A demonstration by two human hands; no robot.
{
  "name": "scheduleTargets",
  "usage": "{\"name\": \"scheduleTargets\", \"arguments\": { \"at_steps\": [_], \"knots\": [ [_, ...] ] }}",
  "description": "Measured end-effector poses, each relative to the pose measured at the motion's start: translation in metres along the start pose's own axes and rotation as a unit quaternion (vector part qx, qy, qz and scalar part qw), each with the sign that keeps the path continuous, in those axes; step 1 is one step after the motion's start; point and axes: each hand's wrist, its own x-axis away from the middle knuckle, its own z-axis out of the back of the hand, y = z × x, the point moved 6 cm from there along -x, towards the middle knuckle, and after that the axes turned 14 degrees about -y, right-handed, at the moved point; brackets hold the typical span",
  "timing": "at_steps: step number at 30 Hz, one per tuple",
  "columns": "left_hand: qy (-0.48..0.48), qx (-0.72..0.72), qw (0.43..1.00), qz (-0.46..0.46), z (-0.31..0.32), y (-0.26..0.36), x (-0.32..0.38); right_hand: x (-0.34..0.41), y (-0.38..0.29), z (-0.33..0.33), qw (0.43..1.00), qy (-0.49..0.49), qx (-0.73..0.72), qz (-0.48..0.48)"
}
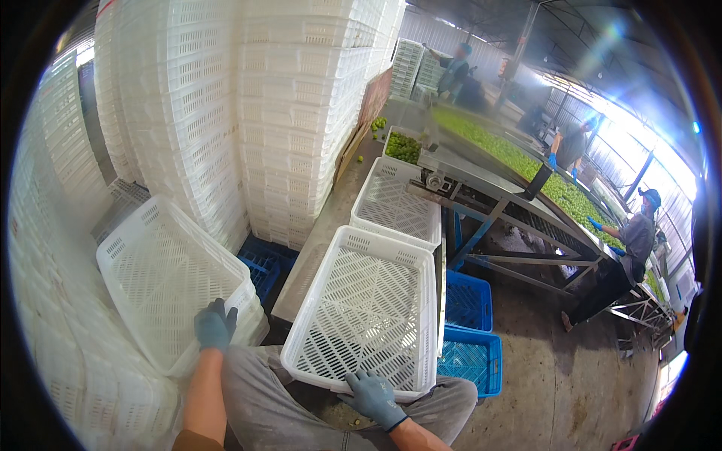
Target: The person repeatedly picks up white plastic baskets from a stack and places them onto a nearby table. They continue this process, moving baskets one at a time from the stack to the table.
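A white slatted plastic crate point(361, 293) lies right before me on a metal bench, its near end over my lap. My right hand point(377, 397), in a grey-blue glove, grips the crate's near rim with the fingers hooked over the edge. To the left stands a second white crate point(163, 276), tilted on top of others nested under it. My left hand point(216, 325), gloved alike, holds this crate's right rim near the front corner. Nothing shows inside either crate. Beyond the front crate, another white crate point(397, 197) sits end to end with it.
Tall stacks of white crates point(287, 113) rise at the left. A crate of green fruit point(403, 147) stands below the end of a sloping conveyor point(507, 152) carrying more fruit. Co-workers point(632, 242) stand along it. Blue crates point(468, 361) lie on the floor at right.
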Motion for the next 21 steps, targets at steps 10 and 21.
{"name": "scheduleTargets", "arguments": {
  "at_steps": [10,21],
  "knots": [
    [0.019,-0.008,1.0,-0.007,-0.0007,0.0013,0.0014,-0.0006,0.0005,-0.0001,1.0,-0.002,-0.009,0.0],
    [0.013,-0.002,1.0,-0.004,-0.0031,-0.0014,0.0005,-0.0027,0.0014,-0.0033,1.0,-0.023,-0.006,-0.007]
  ]
}}
